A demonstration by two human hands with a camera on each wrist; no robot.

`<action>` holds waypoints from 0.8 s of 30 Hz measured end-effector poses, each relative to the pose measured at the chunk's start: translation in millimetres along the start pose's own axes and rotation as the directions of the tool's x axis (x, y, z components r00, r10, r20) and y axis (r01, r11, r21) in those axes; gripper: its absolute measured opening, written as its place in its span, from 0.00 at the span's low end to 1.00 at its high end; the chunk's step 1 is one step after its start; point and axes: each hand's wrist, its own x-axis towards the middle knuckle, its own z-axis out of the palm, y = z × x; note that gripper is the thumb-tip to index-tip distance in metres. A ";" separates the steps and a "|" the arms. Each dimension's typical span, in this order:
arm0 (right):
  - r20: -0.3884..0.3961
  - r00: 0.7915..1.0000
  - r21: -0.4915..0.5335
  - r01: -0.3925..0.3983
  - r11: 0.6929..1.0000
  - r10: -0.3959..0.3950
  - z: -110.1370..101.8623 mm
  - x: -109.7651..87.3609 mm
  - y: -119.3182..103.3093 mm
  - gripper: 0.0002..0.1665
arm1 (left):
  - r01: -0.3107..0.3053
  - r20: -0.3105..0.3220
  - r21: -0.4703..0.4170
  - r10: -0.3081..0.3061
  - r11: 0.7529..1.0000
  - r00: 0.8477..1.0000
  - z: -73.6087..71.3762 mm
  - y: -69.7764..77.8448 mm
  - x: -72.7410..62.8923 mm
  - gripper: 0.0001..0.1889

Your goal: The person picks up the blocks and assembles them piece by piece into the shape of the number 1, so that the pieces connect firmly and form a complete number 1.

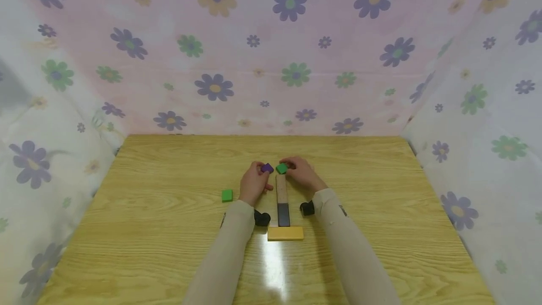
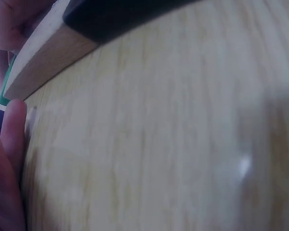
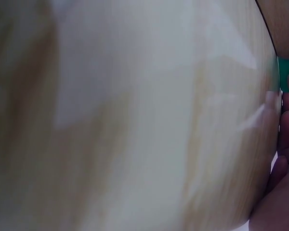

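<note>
In the head view the left hand [image 1: 253, 183] pinches a small purple block [image 1: 267, 168] between thumb and fingers. Just to its right, the right hand [image 1: 301, 173] pinches a green block [image 1: 281, 168], turned at an angle, by the far end of a plain wooden block [image 1: 281, 188]. That wooden block meets a black block [image 1: 283, 214] end to end, forming a line. Across the near end of the line lies a yellow block [image 1: 285, 233]. In the right wrist view the green block [image 3: 288, 72] shows at the right edge, with fingertips on it.
A second green block [image 1: 227, 195] lies alone on the wooden table [image 1: 161, 229], left of the left hand. Flower-printed cloth [image 1: 254, 60] hangs behind the table and on both sides. A black wrist camera [image 1: 262, 219] sits under the left sleeve, beside the black block.
</note>
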 end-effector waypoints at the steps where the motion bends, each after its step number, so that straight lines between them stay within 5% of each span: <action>1: 0.000 1.000 -0.001 0.001 1.000 -0.001 0.2 0.2 -0.5 0.22 | -0.003 0.002 -0.001 0.003 1.000 1.000 -0.5 0.0 0.1 0.17; 13: 0.029 0.999 0.026 -0.024 0.999 0.024 -5.4 -1.5 -0.8 0.22 | 0.002 0.036 -0.192 0.005 0.981 0.999 -2.5 -0.5 -5.1 0.18; 24: 0.024 1.000 -0.012 0.007 1.000 -0.007 -2.8 -1.0 -4.6 0.23 | -0.007 0.018 -0.178 0.011 0.984 1.000 -2.9 -2.3 -7.4 0.15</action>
